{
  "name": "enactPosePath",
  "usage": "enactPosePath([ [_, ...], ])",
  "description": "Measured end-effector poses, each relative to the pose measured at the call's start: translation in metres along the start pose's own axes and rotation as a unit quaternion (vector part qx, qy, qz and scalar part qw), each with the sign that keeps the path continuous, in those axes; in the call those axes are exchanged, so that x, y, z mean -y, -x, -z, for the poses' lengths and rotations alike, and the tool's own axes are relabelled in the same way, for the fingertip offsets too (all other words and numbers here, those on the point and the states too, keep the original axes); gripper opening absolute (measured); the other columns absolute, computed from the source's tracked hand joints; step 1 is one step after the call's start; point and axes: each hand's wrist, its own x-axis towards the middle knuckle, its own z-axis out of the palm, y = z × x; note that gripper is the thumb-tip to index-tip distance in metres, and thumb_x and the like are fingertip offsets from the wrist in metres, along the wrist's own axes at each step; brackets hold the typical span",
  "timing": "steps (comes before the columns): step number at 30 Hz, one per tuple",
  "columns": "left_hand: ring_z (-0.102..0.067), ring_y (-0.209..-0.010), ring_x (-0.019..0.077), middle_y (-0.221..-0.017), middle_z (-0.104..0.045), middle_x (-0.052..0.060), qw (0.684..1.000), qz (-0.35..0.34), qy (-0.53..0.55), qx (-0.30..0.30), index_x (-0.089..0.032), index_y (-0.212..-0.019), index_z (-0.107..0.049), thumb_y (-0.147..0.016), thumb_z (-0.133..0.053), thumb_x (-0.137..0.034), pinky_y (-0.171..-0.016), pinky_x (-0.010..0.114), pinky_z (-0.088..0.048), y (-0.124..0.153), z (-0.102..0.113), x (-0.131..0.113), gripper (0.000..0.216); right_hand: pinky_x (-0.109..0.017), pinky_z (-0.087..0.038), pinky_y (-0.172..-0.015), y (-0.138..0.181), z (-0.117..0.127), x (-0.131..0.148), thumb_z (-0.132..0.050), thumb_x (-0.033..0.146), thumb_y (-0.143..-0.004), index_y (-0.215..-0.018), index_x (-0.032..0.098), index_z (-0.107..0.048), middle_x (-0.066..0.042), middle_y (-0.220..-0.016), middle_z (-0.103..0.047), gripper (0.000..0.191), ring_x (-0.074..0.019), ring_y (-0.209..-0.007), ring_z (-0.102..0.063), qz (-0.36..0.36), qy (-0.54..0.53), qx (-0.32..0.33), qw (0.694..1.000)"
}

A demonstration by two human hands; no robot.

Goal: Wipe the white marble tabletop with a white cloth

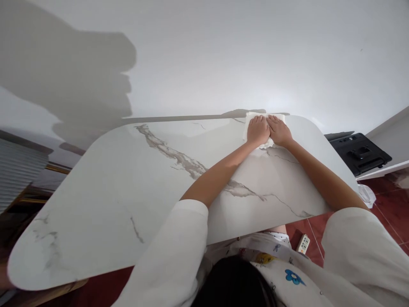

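Both my arms reach across a white marble-patterned table (134, 183) to its far edge by the wall. My left hand (258, 130) and my right hand (280, 130) lie side by side, fingers flat and together, pressing down on a white cloth (252, 117) that shows above and below the hands. The cloth is crumpled under my palms at the table's far right corner. My sleeves are white.
A plain white wall rises right behind the table. A black device (359, 152) sits on a white ledge at the right. Below the table's near edge a small white remote (303, 244) lies on the red tiled floor. Crumpled white material (367, 195) hangs by the table's right edge.
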Motion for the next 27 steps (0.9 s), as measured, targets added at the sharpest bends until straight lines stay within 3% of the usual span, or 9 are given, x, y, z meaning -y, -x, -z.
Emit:
enactPosePath([
  [8,-0.034,-0.135,0.0252,-0.14,-0.046,0.014,0.998,-0.039,0.016,0.048,-0.007,-0.132,-0.047,-0.091,-0.033,-0.018,-0.115,0.038,-0.021,0.064,0.014,-0.03,0.044,-0.047,-0.028,-0.111,0.08,0.021,0.025,-0.024,0.024,-0.094,-0.145,0.008,-0.033,-0.011,-0.15,-0.036,0.054,-0.0274,-0.139,-0.029,-0.013,0.022,0.017,1.0],
  [13,-0.031,-0.138,0.0254,-0.145,-0.042,0.014,0.996,-0.056,0.016,0.073,-0.007,-0.137,-0.041,-0.09,-0.033,-0.019,-0.116,0.039,-0.02,0.109,0.033,-0.03,0.049,-0.045,-0.026,-0.113,0.121,0.029,0.062,-0.024,0.025,-0.093,-0.144,0.006,-0.035,-0.013,-0.149,-0.036,0.055,-0.0271,-0.139,-0.029,-0.023,0.017,0.011,1.0],
  [20,-0.028,-0.14,0.0263,-0.148,-0.038,0.015,0.993,-0.057,0.034,0.097,-0.006,-0.138,-0.039,-0.085,-0.033,-0.016,-0.117,0.043,-0.021,0.17,0.055,-0.031,0.054,-0.046,-0.03,-0.112,0.176,0.04,0.101,-0.026,0.026,-0.092,-0.144,0.008,-0.037,-0.011,-0.147,-0.04,0.056,-0.0265,-0.139,-0.031,0.021,-0.014,-0.017,1.0],
  [23,-0.028,-0.14,0.0255,-0.148,-0.038,0.012,0.992,-0.036,0.061,0.101,-0.01,-0.139,-0.038,-0.081,-0.036,-0.014,-0.117,0.044,-0.022,0.191,0.057,-0.046,0.058,-0.047,-0.031,-0.112,0.203,0.048,0.102,-0.028,0.027,-0.092,-0.145,0.011,-0.035,-0.009,-0.148,-0.039,0.056,-0.0257,-0.139,-0.031,0.035,-0.024,-0.014,0.999],
  [27,-0.024,-0.142,0.0243,-0.15,-0.034,0.01,0.987,-0.031,0.1,0.125,-0.011,-0.141,-0.035,-0.08,-0.036,-0.015,-0.118,0.043,-0.021,0.2,0.05,-0.076,0.06,-0.047,-0.033,-0.111,0.231,0.057,0.08,-0.032,0.028,-0.091,-0.146,0.014,-0.034,-0.008,-0.148,-0.038,0.057,-0.0252,-0.139,-0.031,0.03,-0.023,-0.008,0.999],
])
